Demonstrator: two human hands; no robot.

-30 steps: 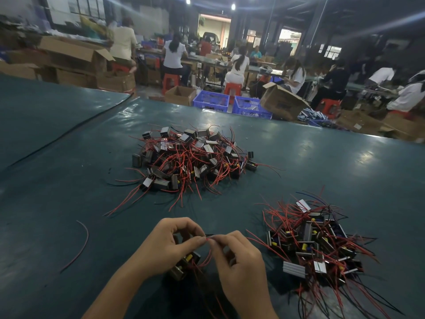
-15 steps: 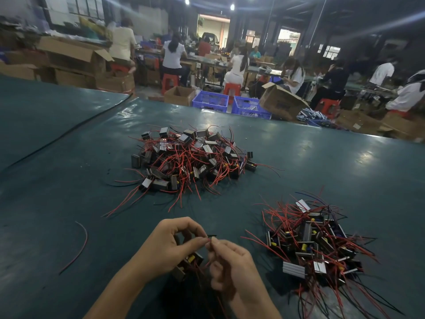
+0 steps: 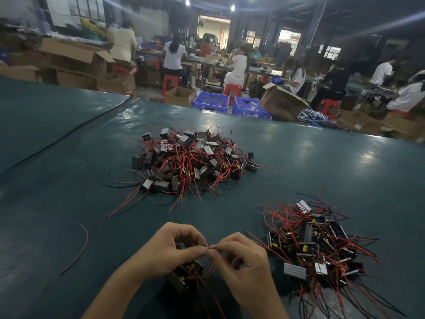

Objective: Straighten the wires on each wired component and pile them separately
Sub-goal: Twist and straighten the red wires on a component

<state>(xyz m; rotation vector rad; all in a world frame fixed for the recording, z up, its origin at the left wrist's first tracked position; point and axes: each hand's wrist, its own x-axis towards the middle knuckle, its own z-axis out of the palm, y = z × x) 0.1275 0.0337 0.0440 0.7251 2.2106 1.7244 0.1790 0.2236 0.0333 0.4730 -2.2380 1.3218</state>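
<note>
Pinching a thin wire (image 3: 209,247) between thumb and forefinger, the left hand (image 3: 170,252) and the right hand (image 3: 241,261) are seen at the bottom centre, close above the surface (image 3: 69,192). The fingers of both hands are curled, and the fingertips of the two hands are brought together at one place, touching or nearly touching. The wire is mostly hidden by the fingertips, so its colour at the pinch cannot be told. A component (image 3: 184,276), dark with yellow parts, is seen just under the left palm, and red wires are led from it toward the lower edge, between the two wrists. Whether the component is gripped by the lower fingers of the left hand or only lies on the surface cannot be told.

Two piles are laid on the surface, well apart from each other. The far pile (image 3: 190,160) is placed beyond the hands, in the middle; its components are tangled, with red wires spread out to all sides. The near pile (image 3: 315,247) is placed just right of the right hand, and red and black wires are stretched from it toward the lower right corner. One loose red wire (image 3: 81,247) is seen alone on the surface, to the left of the left hand.

Behind the surface, blue baskets (image 3: 211,103), cardboard boxes (image 3: 281,103) and seated people (image 3: 173,58) on red stools (image 3: 170,82) are seen in a dim hall.
</note>
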